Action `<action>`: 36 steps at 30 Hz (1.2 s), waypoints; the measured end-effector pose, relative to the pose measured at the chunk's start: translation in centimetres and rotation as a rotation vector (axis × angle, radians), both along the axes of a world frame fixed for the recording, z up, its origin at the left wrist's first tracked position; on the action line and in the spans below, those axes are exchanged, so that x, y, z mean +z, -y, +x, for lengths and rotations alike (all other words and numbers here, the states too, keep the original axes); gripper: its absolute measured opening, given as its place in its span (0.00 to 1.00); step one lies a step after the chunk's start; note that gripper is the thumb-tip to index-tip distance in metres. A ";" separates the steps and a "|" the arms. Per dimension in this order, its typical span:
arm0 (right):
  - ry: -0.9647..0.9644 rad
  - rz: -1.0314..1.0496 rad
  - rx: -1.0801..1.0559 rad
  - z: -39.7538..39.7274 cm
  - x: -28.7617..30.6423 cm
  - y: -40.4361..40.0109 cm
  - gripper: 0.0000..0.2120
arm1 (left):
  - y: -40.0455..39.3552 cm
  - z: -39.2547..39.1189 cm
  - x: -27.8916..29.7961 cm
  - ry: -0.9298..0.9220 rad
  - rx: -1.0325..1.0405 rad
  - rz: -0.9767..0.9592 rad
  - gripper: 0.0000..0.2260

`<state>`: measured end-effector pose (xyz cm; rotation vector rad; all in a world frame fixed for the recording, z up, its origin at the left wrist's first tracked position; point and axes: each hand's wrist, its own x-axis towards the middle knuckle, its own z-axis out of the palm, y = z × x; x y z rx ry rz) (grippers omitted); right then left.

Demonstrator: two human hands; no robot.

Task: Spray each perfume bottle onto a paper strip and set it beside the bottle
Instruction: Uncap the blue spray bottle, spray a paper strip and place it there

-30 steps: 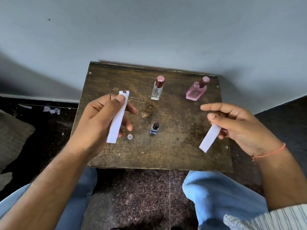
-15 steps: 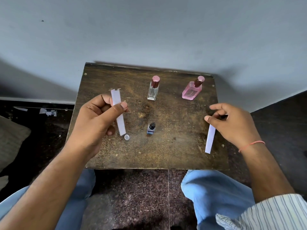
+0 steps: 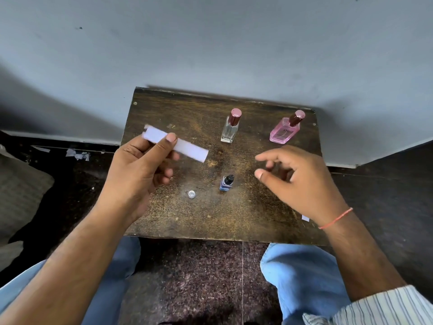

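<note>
Three bottles upright on the tabletop: clear perfume bottle and pink perfume bottle at the far edge, small blue bottle nearer, uncapped, tiny clear cap beside; paper strip pinched in left hand, lifted, slanting toward the clear bottle; right hand grip released, fingers loosely spread above the tabletop; second strip's corner peeking beside the right wrist.

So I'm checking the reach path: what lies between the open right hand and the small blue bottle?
In the head view, only bare wooden tabletop separates the right hand from the small blue bottle; nothing stands between them.
</note>
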<state>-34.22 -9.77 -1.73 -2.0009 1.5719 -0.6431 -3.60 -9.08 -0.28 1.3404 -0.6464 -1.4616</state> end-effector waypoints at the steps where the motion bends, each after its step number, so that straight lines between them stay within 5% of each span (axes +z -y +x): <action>1: 0.021 0.041 0.048 0.4 0.0 -0.2 0.15 | 0.0 0.0 0.1 -0.010 -0.008 -0.006 0.05; 7: 0.032 0.128 0.173 3.0 -0.9 -1.0 0.23 | -0.2 -0.1 0.4 -0.067 -0.080 0.025 0.07; 15: 0.124 0.117 0.101 4.3 -1.8 -1.1 0.09 | -0.4 -0.5 0.4 -0.073 -0.157 0.036 0.08; 25: 1.067 0.728 -0.153 6.1 0.3 -1.5 0.11 | -0.3 -1.1 -0.1 -0.110 -0.165 0.053 0.04; 29: 0.973 0.659 -0.164 6.8 0.3 -1.7 0.01 | -0.5 -1.4 -0.2 -0.114 -0.260 0.068 0.04; 32: 0.926 0.601 -0.232 7.0 0.3 -1.7 0.09 | -0.6 -1.5 -0.2 -0.101 -0.340 0.070 0.04; 36: 0.968 0.593 -0.283 6.8 0.7 -1.6 0.07 | -0.9 -1.5 -0.3 0.050 -0.465 0.030 0.05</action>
